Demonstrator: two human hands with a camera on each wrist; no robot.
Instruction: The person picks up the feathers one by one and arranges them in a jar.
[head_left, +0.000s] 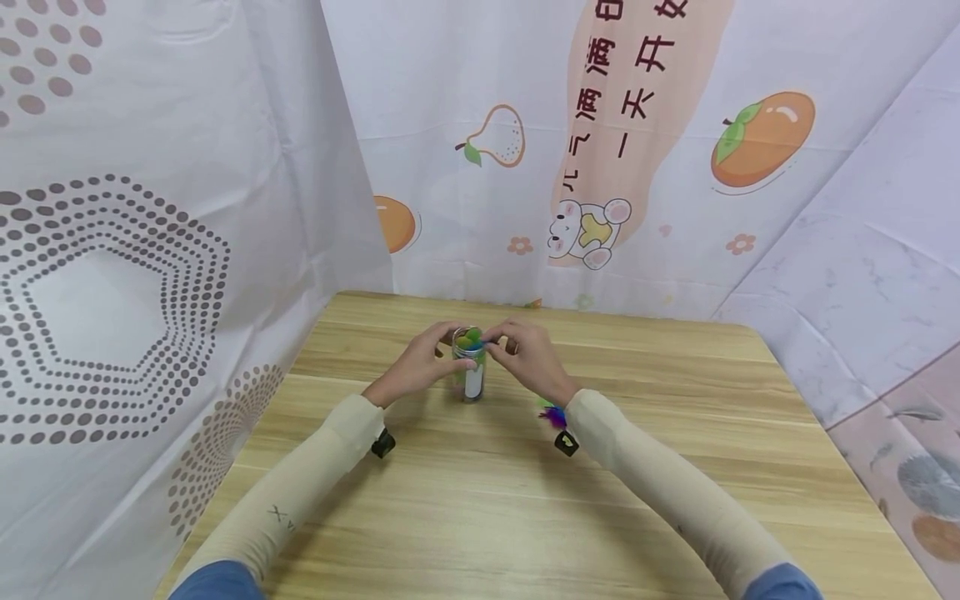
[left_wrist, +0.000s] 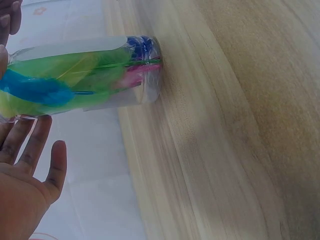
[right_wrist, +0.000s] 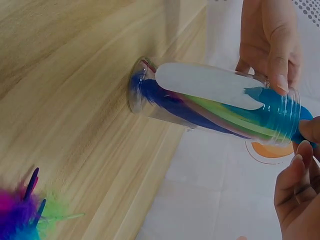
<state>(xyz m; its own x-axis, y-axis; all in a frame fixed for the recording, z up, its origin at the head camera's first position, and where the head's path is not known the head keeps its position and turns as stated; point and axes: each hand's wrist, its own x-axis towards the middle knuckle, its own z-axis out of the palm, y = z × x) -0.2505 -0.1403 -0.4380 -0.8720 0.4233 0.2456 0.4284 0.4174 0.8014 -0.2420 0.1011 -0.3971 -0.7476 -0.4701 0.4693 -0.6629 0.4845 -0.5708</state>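
A clear jar (head_left: 473, 383) with a white blank label stands upright on the table, with green, blue and pink feathers (right_wrist: 200, 107) inside. My left hand (head_left: 417, 364) holds the jar near its top, thumb on the near side and fingers around the far side. At the mouth, the thumb and fingertips of my right hand (head_left: 532, 358) pinch a blue feather (right_wrist: 306, 113). Most of that feather lies down inside the jar, visible through its wall. Lower on the table, beside my right wrist, lie loose purple, pink, blue and green feathers (head_left: 555, 415).
The wood-grain table (head_left: 465, 508) meets a printed cloth backdrop (head_left: 645, 258) at the back. A patterned white curtain (head_left: 285, 208) hangs along the left edge. Small black wrist cameras (head_left: 566, 443) sit under both forearms, close over the table.
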